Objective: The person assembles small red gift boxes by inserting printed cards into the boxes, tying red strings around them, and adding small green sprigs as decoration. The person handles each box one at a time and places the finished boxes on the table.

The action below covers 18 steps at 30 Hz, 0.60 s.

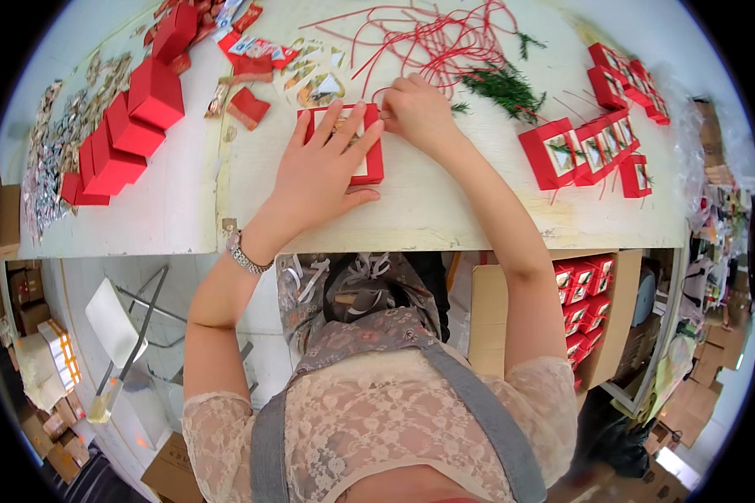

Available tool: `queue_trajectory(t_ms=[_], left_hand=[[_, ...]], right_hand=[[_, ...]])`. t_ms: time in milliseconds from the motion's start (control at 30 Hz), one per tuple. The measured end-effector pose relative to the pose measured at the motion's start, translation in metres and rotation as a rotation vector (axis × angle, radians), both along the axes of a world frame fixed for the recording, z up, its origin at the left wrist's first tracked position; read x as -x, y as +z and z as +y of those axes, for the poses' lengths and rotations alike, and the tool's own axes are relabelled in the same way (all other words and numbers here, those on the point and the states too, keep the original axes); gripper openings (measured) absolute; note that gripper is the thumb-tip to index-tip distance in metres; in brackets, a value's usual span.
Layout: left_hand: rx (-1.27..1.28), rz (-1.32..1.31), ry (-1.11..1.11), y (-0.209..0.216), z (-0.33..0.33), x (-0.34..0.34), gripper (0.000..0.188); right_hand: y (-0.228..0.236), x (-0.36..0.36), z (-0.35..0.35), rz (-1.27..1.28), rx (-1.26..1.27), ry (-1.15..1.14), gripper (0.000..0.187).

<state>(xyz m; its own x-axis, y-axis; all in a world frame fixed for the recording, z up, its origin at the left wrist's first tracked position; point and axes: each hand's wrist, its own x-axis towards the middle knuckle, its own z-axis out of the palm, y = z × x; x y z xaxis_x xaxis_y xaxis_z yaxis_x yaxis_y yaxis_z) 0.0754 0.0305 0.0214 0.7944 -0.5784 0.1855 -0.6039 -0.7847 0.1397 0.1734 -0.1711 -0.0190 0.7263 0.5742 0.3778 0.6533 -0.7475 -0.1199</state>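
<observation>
A red gift box [372, 164] with a pale printed label lies on the white table [445, 201] in front of me. My left hand [315, 172] rests flat over its top, fingers spread, hiding most of the label. At the box's far right corner, the fingers of my right hand [419, 113] are closed in a pinch. A thin red cord [379, 94] runs to these fingertips, its end hidden by them. Beyond the hand spreads a loose tangle of red cords [432, 42]. Green sprigs [505, 90] lie to its right, and cut-out paper labels [320, 85] lie beyond the box.
Red boxes [134, 126] stand in a row at left beside many wrapped small packets [88, 101]. Red packets [248, 109] lie nearer the middle. Decorated red boxes [591, 151] are grouped at right. Below the table, a carton [608, 323] holds more; a white folding chair [113, 323] stands left.
</observation>
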Motion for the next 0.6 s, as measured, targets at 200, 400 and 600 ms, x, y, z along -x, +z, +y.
queue_trajectory(t_ms=[200,400,600], left_hand=[[0.521,-0.444,0.124,0.001,-0.002,-0.042,0.090],[0.963,0.041,-0.007,0.117,-0.022,-0.016,0.024],[0.430,-0.189,-0.039,0.132,0.087,0.031,0.024]], right_hand=[[0.111,0.003,0.002,0.353,-0.735,0.028,0.019],[0.187,0.062,-0.012,0.332,-0.558,0.357,0.018],[0.163,0.098,-0.078,0.206,-0.475,0.056,0.012]])
